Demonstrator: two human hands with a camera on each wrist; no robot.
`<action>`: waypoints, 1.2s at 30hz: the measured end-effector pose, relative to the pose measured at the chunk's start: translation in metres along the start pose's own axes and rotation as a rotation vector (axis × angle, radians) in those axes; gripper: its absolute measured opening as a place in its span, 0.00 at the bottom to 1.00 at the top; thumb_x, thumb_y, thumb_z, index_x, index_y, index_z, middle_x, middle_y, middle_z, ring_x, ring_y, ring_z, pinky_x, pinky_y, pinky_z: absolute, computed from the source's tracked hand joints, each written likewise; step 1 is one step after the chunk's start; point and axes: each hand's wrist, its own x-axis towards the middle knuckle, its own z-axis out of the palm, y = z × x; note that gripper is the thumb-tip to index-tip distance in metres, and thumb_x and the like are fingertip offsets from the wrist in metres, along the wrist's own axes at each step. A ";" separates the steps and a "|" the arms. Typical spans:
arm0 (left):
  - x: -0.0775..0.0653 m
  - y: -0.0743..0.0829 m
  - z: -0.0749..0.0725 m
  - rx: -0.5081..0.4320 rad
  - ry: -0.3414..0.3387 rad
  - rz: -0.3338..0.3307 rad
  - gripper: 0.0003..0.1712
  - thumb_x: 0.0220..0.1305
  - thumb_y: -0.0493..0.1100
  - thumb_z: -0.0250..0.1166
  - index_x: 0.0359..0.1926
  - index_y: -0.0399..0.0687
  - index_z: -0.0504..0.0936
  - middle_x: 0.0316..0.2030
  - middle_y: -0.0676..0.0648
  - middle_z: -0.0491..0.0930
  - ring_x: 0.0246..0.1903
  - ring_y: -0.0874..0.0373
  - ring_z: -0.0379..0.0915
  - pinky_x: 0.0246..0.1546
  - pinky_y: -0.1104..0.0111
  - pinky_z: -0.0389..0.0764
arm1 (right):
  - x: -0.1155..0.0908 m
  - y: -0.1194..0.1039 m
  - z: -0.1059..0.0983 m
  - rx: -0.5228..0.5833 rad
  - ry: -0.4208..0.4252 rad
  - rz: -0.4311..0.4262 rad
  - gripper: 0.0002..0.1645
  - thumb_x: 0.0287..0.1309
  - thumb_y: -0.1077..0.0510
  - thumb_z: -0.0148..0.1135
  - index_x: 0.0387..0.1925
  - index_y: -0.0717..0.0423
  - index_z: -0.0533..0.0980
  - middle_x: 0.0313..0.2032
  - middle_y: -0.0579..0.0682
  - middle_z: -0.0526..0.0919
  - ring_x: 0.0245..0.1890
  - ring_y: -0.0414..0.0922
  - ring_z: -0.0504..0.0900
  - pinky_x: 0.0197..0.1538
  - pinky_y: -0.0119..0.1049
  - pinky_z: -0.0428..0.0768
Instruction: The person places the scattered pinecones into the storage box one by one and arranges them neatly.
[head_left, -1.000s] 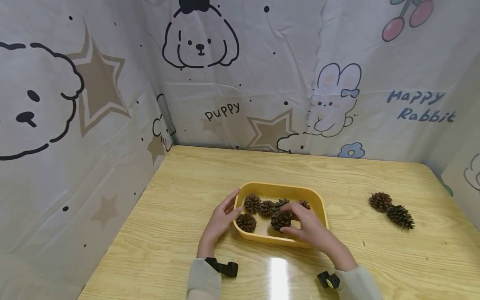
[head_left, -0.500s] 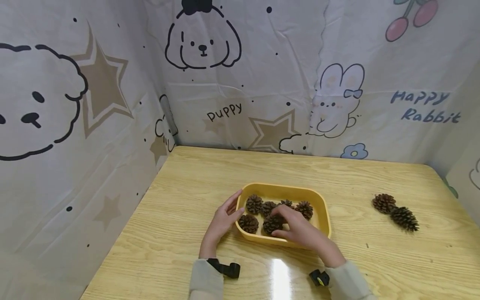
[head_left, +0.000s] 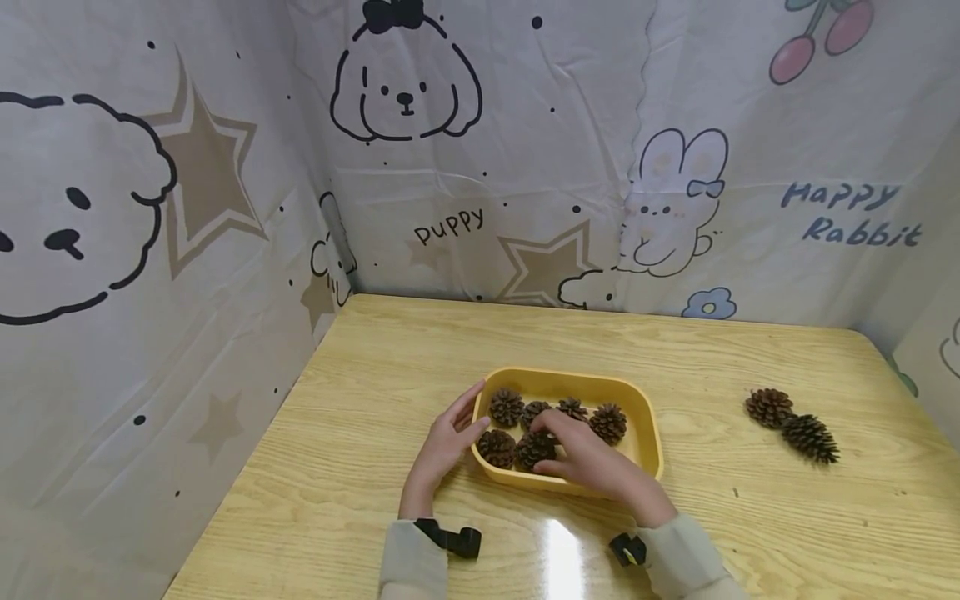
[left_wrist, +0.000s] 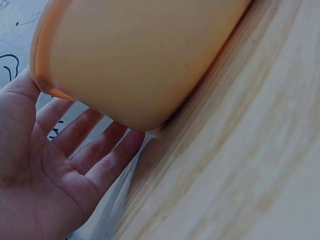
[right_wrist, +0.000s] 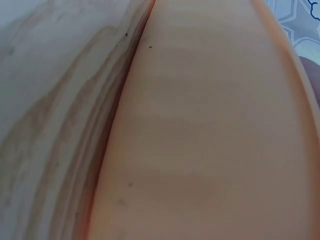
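In the head view, my right hand reaches over the front wall of a yellow plastic bin. Its thumb and fingers hold a brown pinecone low inside, next to another pinecone at the front left. My left hand grips the bin's left end, thumb at the rim. The left wrist view shows that hand with its fingers along the outside of the bin wall. In the right wrist view the bin's outer wall fills most of the picture and hides the pinecone.
Several more pinecones line the bin's back, among them one at the left and one at the right. Two pinecones lie on the wooden table at the right. A printed cloth hangs behind the table.
My right hand has moved left inside the bin with the pinecone, bringing it beside the front-left one. The right-hand pinecone in the back row now shows fully. My left hand keeps its place.
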 end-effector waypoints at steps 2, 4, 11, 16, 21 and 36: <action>0.000 -0.001 0.001 -0.001 0.001 0.000 0.34 0.69 0.41 0.61 0.73 0.57 0.63 0.74 0.43 0.60 0.72 0.44 0.59 0.73 0.50 0.64 | 0.000 0.001 0.001 0.002 -0.002 0.000 0.25 0.55 0.59 0.71 0.52 0.60 0.71 0.49 0.53 0.81 0.51 0.51 0.81 0.55 0.45 0.83; 0.000 -0.001 0.001 -0.003 0.000 -0.001 0.34 0.69 0.41 0.61 0.73 0.57 0.63 0.74 0.43 0.60 0.72 0.44 0.59 0.72 0.50 0.64 | 0.000 0.003 0.001 0.006 -0.005 0.003 0.26 0.55 0.59 0.71 0.53 0.60 0.71 0.50 0.53 0.80 0.52 0.52 0.81 0.56 0.46 0.83; 0.000 -0.001 0.002 -0.006 -0.013 0.004 0.33 0.70 0.41 0.60 0.74 0.57 0.62 0.74 0.42 0.59 0.72 0.43 0.58 0.73 0.50 0.64 | -0.003 0.003 -0.001 0.029 0.000 0.033 0.28 0.55 0.57 0.70 0.56 0.61 0.71 0.52 0.54 0.80 0.54 0.53 0.80 0.57 0.48 0.82; 0.000 0.001 0.001 -0.017 -0.028 0.008 0.34 0.70 0.40 0.60 0.74 0.55 0.61 0.74 0.41 0.59 0.72 0.42 0.58 0.71 0.51 0.67 | -0.008 0.004 -0.004 0.046 0.007 0.088 0.30 0.56 0.56 0.70 0.58 0.60 0.71 0.55 0.55 0.79 0.55 0.53 0.80 0.57 0.48 0.83; 0.001 0.002 0.001 -0.014 -0.038 -0.003 0.34 0.70 0.40 0.59 0.74 0.56 0.61 0.74 0.41 0.58 0.73 0.42 0.57 0.70 0.53 0.69 | -0.012 0.007 -0.006 0.059 0.018 0.115 0.30 0.56 0.56 0.70 0.59 0.59 0.70 0.56 0.56 0.79 0.55 0.54 0.80 0.56 0.47 0.83; 0.001 -0.002 -0.001 0.007 -0.025 0.000 0.34 0.71 0.40 0.59 0.74 0.57 0.61 0.75 0.43 0.57 0.73 0.44 0.57 0.72 0.52 0.65 | -0.024 0.015 -0.014 0.110 0.077 0.060 0.26 0.57 0.57 0.69 0.56 0.63 0.73 0.50 0.57 0.82 0.48 0.54 0.83 0.52 0.45 0.85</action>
